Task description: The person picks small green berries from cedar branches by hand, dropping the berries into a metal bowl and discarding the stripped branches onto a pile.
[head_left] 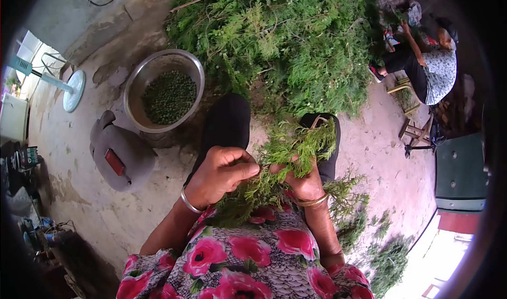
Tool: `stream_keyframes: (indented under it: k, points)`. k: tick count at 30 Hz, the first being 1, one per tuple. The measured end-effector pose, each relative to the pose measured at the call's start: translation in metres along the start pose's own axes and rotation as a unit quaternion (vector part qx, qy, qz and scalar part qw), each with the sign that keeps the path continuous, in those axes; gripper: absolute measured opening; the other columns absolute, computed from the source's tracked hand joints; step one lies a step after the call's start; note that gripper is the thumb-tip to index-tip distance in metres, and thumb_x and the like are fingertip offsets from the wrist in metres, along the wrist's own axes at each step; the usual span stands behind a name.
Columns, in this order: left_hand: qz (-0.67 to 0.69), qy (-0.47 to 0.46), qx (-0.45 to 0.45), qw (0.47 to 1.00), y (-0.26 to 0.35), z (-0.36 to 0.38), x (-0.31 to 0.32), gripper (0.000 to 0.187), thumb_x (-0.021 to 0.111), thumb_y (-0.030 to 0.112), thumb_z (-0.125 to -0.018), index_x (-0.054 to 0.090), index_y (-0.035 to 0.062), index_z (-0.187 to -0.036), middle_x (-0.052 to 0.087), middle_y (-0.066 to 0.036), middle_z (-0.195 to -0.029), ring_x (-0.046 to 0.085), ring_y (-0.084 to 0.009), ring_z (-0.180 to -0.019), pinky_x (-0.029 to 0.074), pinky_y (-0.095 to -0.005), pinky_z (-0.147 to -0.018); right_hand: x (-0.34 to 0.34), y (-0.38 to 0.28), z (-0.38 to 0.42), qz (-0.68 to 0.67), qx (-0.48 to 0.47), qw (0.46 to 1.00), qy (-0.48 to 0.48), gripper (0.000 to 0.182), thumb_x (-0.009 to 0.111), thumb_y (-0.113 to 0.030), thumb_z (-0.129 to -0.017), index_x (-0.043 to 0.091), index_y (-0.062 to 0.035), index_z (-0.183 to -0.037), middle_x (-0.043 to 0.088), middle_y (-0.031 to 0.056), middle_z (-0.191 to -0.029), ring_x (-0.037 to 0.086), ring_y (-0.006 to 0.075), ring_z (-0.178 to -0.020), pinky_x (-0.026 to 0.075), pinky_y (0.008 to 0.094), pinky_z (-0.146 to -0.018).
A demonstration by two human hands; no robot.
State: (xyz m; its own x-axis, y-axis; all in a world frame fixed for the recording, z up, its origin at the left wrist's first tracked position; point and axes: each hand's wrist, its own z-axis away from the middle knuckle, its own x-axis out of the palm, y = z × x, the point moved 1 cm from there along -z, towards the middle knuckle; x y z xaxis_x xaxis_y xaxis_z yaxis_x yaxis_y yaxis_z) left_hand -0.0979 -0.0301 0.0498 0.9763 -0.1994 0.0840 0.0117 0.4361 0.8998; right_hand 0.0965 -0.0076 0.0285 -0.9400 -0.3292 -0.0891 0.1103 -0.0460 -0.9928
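The green sprig [288, 159] lies across the person's lap, its long axis running from low on the left, over the flowered dress [248, 257], up and to the right, where its feathery tip fans out over the right knee. Both hands meet at its middle. The right hand [303, 183] is closed around the stem from beneath, the fronds spilling over its knuckles. The left hand [222, 172] is curled with thumb and fingertips pinched together at the foliage just beside the right hand, so the two nearly touch (whether the pinch has anything in it cannot be told, since leaves cover the fingertips).

Beyond the knees, a steel bowl [163, 90] stands on the concrete floor [84, 193] ahead and to the left, on the left hand's side, with small green berries [169, 96] heaped in its bottom. A large pile of cut branches [274, 35] fills the floor straight ahead. A grey upholstered seat [119, 154] lies near the bowl, toward the left edge.

Another seated person [428, 67] at the far right is half cut off by the dark rim of the lens. Loose sprigs [369, 241] litter the floor at the lower right.
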Motion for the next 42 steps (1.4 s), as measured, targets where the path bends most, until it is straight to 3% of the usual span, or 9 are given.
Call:
stream_keyframes:
  k: [6,8,10,12,17,26,34,36,42]
  points:
    - [-0.138,0.028,0.171,0.975,-0.002,0.001,-0.004,0.015,0.062,0.011,-0.084,0.06,-0.0036,-0.082,0.056,0.001,-0.061,0.045,-0.0032,-0.052,0.035,-0.0222,-0.047,0.0,0.018,0.003,-0.091,0.039,0.995,0.004,0.024,0.066,0.008,-0.07,0.06,-0.0019,-0.091,0.065,0.0039,-0.082,0.061,0.0125,-0.074,0.051,0.0279,-0.068]
    - [-0.022,0.015,0.096,0.995,-0.006,0.004,-0.008,0.01,0.059,0.006,-0.084,0.056,-0.0035,-0.081,0.05,-0.001,-0.061,0.041,-0.003,-0.051,0.029,-0.0197,-0.042,0.001,0.028,0.008,-0.155,-0.014,0.987,0.041,0.041,0.055,0.011,-0.07,0.046,-0.0066,-0.106,0.061,0.0119,-0.094,0.065,0.0238,-0.08,0.052,0.0303,-0.059]
    - [0.138,0.031,0.039,0.989,-0.007,0.01,-0.02,0.009,0.055,0.004,-0.084,0.054,-0.0042,-0.081,0.05,-0.004,-0.064,0.04,-0.0044,-0.05,0.029,-0.0192,-0.042,-0.017,0.035,0.002,-0.157,-0.052,0.985,0.045,0.048,0.069,0.004,-0.07,0.047,-0.0078,-0.11,0.06,0.0075,-0.091,0.063,0.0195,-0.07,0.049,0.0261,-0.046]
    - [0.27,0.04,0.049,0.961,-0.011,0.009,-0.03,0.009,0.052,0.004,-0.082,0.054,-0.0051,-0.083,0.053,-0.012,-0.07,0.043,-0.0077,-0.051,0.03,-0.0192,-0.039,-0.029,0.029,0.0,-0.177,0.062,0.982,0.015,0.048,0.073,0.001,-0.069,0.05,-0.0062,-0.111,0.062,0.0078,-0.088,0.062,0.0178,-0.066,0.048,0.0249,-0.046]
    - [0.397,-0.021,0.069,0.915,0.002,0.003,-0.015,0.01,0.058,0.003,-0.081,0.058,-0.0028,-0.089,0.059,-0.013,-0.08,0.048,-0.0084,-0.057,0.032,-0.0196,-0.042,-0.023,0.015,0.001,-0.214,0.064,0.974,0.028,0.04,0.074,0.002,-0.07,0.055,-0.0038,-0.105,0.061,0.0051,-0.081,0.06,0.0136,-0.069,0.048,0.0258,-0.054]
    - [0.052,0.047,0.101,0.992,0.013,-0.009,0.002,0.011,0.064,0.007,-0.083,0.065,-0.0033,-0.082,0.056,0.001,-0.06,0.045,-0.0024,-0.05,0.032,-0.0198,-0.043,-0.031,0.048,0.013,-0.148,0.136,0.979,-0.024,0.054,0.068,0.009,-0.071,0.039,-0.0076,-0.113,0.055,0.0115,-0.102,0.063,0.026,-0.088,0.051,0.0346,-0.067]
    - [-0.126,-0.009,0.195,0.973,0.002,-0.015,0.005,0.013,0.069,0.009,-0.08,0.063,-0.0025,-0.079,0.052,0.004,-0.058,0.042,-0.0019,-0.048,0.031,-0.0202,-0.044,-0.019,0.033,0.009,-0.141,0.127,0.982,-0.013,0.044,0.063,0.008,-0.075,0.039,-0.0023,-0.109,0.057,0.009,-0.1,0.061,0.0185,-0.088,0.051,0.0307,-0.074]
    - [-0.074,0.019,0.173,0.982,0.001,-0.013,0.007,0.012,0.069,0.008,-0.079,0.063,-0.0023,-0.078,0.052,0.003,-0.058,0.042,-0.0018,-0.049,0.031,-0.02,-0.043,-0.015,0.033,0.007,-0.166,0.068,0.984,0.021,0.041,0.07,-0.013,-0.074,0.051,-0.0023,-0.109,0.066,0.0116,-0.09,0.063,0.0188,-0.078,0.049,0.0263,-0.059]
    - [0.08,0.074,0.058,0.992,0.002,-0.011,-0.003,0.007,0.063,0.003,-0.077,0.059,-0.0021,-0.08,0.051,0.0,-0.06,0.042,-0.0032,-0.049,0.03,-0.0188,-0.04,-0.009,0.026,0.004,-0.165,0.036,0.985,0.034,0.04,0.067,-0.016,-0.077,0.05,-0.0015,-0.11,0.066,0.0118,-0.092,0.064,0.0201,-0.082,0.048,0.0267,-0.059]
